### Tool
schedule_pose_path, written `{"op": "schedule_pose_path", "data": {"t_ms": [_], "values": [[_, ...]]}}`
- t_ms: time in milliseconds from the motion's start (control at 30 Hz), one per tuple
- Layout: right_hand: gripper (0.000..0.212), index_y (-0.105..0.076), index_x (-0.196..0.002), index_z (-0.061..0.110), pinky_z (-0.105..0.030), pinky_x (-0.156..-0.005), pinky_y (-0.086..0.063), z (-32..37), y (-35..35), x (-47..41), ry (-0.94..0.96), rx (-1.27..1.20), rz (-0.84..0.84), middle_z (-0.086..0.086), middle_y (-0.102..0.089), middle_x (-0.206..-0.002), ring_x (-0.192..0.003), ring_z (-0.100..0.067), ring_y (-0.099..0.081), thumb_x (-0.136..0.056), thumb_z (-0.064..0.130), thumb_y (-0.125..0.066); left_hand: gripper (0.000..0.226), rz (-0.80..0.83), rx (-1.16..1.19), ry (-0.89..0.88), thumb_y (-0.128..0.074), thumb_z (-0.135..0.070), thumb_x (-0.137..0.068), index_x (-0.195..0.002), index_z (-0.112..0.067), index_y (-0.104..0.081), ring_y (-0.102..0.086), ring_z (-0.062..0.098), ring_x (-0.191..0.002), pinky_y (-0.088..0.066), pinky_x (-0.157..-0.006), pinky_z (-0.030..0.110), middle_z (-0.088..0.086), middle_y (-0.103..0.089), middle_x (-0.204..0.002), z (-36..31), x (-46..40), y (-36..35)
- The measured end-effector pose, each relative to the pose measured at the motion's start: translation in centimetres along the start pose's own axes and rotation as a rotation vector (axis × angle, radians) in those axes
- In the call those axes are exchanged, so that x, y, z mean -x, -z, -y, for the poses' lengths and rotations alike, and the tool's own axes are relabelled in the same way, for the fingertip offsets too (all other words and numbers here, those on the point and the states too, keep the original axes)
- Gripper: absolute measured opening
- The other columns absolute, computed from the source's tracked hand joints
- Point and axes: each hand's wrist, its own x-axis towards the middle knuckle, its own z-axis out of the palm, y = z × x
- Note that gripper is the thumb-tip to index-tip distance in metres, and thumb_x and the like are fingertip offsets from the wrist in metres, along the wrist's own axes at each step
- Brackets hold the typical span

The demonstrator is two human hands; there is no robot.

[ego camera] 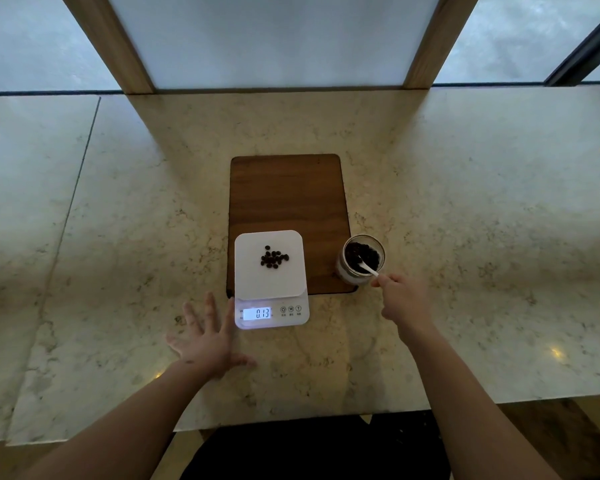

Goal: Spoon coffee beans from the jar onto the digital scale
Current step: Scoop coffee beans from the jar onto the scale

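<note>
The white square-topped digital scale [271,268] stands at the near left corner of the dark brown rectangular wooden board [288,195], its near end overhanging onto the pale veined marble counter [465,202]. The lit display [257,313] at the scale's near edge reads 0.13, with three round buttons to its right. A small cluster of dark coffee beans [274,258] lies on the weighing platform, slightly far of centre.

The clear glass jar [362,259] stands upright at the near right edge of the board, just right of the scale and not touching it. It is open at the top and holds dark beans. A white plastic spoon [368,266] slants into the jar's mouth, bowl down among the beans.

The right hand [400,299] pinches the spoon's handle just near of the jar's rim, fingers curled around it.

The left hand [208,337] rests palm-down on the counter with fingers spread, just left of the scale's near end; contact with the scale cannot be determined.
</note>
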Motion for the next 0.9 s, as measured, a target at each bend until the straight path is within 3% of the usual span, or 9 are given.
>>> {"op": "schedule_pose_path", "data": {"t_ms": [200, 567, 900], "values": [[0.024, -0.074, -0.079, 0.015, -0.028, -0.041, -0.036, -0.4, -0.5, 0.5, -0.048, -0.067, -0.011, 0.006, -0.039, -0.049, -0.048, -0.013, -0.036, -0.093, 0.021, -0.055, 0.142, -0.006, 0.0, 0.001, -0.044, -0.103, -0.048, -0.132, -0.044, 0.054, 0.057, 0.046, -0.128, 0.0, -0.105, 0.089, 0.001, 0.068, -0.136, -0.1, 0.2, -0.1], [0.024, -0.072, -0.082, 0.012, -0.032, -0.045, -0.028, -0.5, -0.8, 1.5, -0.118, -0.208, 0.033, 0.0, -0.039, -0.059, -0.048, -0.016, -0.032, -0.093, 0.017, -0.052, 0.14, -0.008, -0.003, 0.0, -0.047, -0.1, -0.053, -0.131, -0.044, 0.054, 0.054, 0.047, -0.13, -0.002, -0.107, 0.088, 0.003, 0.068, -0.135, -0.3, 0.7, 0.2], [0.021, -0.07, -0.086, 0.009, -0.031, -0.044, -0.028, -0.5, -1.2, 1.8, -0.139, -0.259, 0.035, 0.0, -0.035, -0.056, -0.046, -0.015, -0.03, -0.095, 0.018, -0.052, 0.141, -0.01, 0.002, 0.012, -0.047, -0.1, -0.051, -0.131, -0.044, 0.054, 0.053, 0.046, -0.131, -0.002, -0.107, 0.088, 0.003, 0.066, -0.137, -0.4, 0.7, 0.3]]}}
